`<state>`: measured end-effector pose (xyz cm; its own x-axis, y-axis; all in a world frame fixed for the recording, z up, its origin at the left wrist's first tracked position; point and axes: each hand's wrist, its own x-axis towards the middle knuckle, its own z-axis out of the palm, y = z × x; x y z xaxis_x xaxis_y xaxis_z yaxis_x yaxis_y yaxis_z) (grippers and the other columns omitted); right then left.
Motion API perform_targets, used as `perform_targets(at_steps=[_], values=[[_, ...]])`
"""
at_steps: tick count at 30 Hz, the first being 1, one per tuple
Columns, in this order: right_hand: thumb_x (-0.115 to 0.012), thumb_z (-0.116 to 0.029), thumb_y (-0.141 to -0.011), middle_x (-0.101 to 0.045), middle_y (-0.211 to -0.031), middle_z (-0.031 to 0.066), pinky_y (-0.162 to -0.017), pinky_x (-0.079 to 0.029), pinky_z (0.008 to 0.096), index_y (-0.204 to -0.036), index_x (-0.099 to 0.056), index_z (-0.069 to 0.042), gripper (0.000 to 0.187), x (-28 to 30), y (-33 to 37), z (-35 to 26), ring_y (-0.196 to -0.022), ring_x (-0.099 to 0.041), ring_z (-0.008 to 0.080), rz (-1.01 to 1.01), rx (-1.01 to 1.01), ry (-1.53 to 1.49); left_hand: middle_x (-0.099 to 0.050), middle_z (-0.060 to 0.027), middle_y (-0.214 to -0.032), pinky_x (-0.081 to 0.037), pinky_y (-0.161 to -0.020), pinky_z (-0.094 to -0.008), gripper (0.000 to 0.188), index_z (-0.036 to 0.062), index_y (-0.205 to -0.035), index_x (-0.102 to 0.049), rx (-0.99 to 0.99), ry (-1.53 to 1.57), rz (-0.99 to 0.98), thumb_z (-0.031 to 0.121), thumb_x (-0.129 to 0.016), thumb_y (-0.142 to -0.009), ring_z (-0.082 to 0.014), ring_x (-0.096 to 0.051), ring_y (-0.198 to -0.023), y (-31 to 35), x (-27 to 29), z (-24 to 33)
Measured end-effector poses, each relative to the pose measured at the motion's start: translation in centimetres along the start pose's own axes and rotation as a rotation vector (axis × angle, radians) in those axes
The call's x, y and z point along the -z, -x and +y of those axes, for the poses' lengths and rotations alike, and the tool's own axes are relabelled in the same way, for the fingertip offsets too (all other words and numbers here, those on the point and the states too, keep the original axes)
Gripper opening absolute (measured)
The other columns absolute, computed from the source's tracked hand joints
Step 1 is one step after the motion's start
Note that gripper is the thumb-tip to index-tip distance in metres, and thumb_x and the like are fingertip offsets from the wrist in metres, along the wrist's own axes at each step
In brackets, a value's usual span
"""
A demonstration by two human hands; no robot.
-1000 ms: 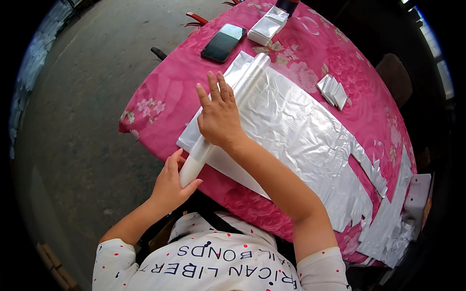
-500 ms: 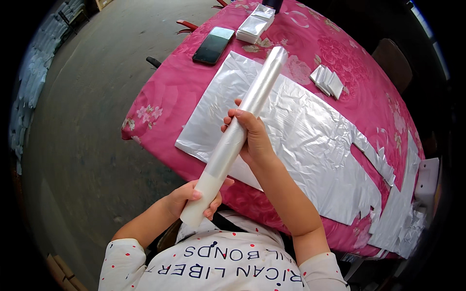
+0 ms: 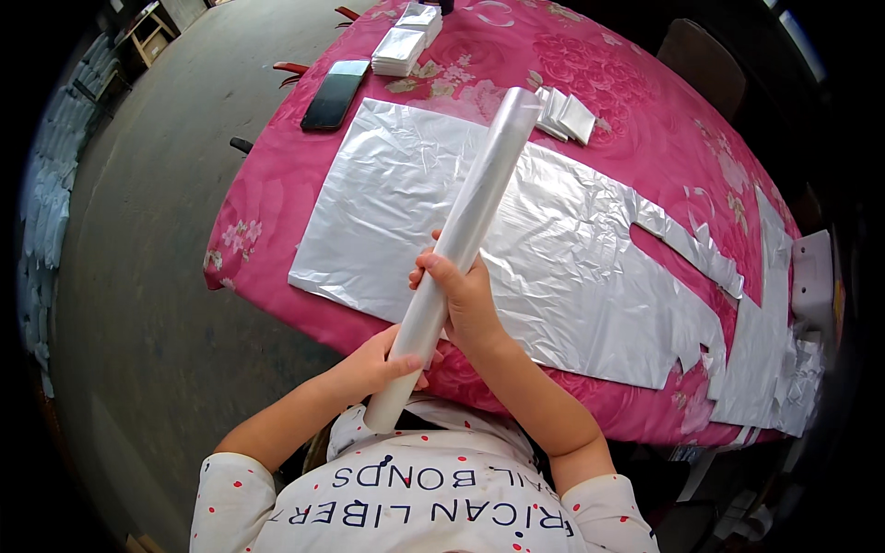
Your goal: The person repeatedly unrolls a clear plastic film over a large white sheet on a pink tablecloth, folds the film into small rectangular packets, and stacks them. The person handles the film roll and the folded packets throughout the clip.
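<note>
A long roll of clear plastic film [image 3: 484,180] slants across the middle of the view, raised above the near table edge. My left hand [image 3: 392,359] wraps round its lower part. Higher up, my right hand [image 3: 458,290] is closed round the roll, thumb on top. Beneath it, a stack of silvery plastic sheets [image 3: 590,304] lies flat on the table, with handle-like strips cut at its right end. The palm-side fingers of both hands are partly hidden behind the roll.
A pink flowered cloth covers the table [image 3: 249,198]. At the far left lie a black phone [image 3: 335,95] and a stack of folded film packets [image 3: 401,48]. More folded packets [image 3: 565,116] sit beyond the roll. A white plastic box [image 3: 813,276] stands at the right edge, near crumpled film scraps [image 3: 797,378].
My right hand has slid or shifted down toward my left hand, which now grips a little higher from the roll's lower end. The view has turned, shifting the table leftward.
</note>
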<state>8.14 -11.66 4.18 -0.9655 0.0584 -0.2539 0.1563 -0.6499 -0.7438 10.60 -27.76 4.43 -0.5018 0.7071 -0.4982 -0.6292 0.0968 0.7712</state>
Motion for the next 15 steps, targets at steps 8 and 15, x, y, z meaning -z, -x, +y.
perform_targets(at_steps=[8, 15], values=[[-0.069, -0.016, -0.079, -0.056, -0.095, 0.01, -0.076, -0.05, 0.0332, -0.121, -0.038, 0.001, 0.055, 3.4, 0.2, 0.5, -0.086, -0.059, 0.0192, 0.152, -0.058, -0.058, -0.058, -0.0071, -0.075, -0.049, -0.054, -0.0259, 0.063, 0.0038, -0.112, -0.048, 0.119, 0.123, -0.099, 0.061, -0.048, -0.085, -0.0134, -0.057, -0.057, -0.5, 1.9, -3.1], [-0.055, -0.017, -0.087, -0.054, -0.114, 0.0079, -0.084, -0.039, 0.0253, -0.125, -0.042, -0.005, 0.042, 13.4, -2.6, -9.6, -0.097, -0.053, 0.0147, 0.371, 0.241, 0.216, -0.055, -0.0068, -0.072, -0.047, -0.055, -0.0263, 0.068, 0.001, -0.12, -0.051, 0.343, 0.033, -0.138, 0.058, -0.053, -0.083, -0.0134, -0.055, -0.057, 1.9, 3.2, -5.2]])
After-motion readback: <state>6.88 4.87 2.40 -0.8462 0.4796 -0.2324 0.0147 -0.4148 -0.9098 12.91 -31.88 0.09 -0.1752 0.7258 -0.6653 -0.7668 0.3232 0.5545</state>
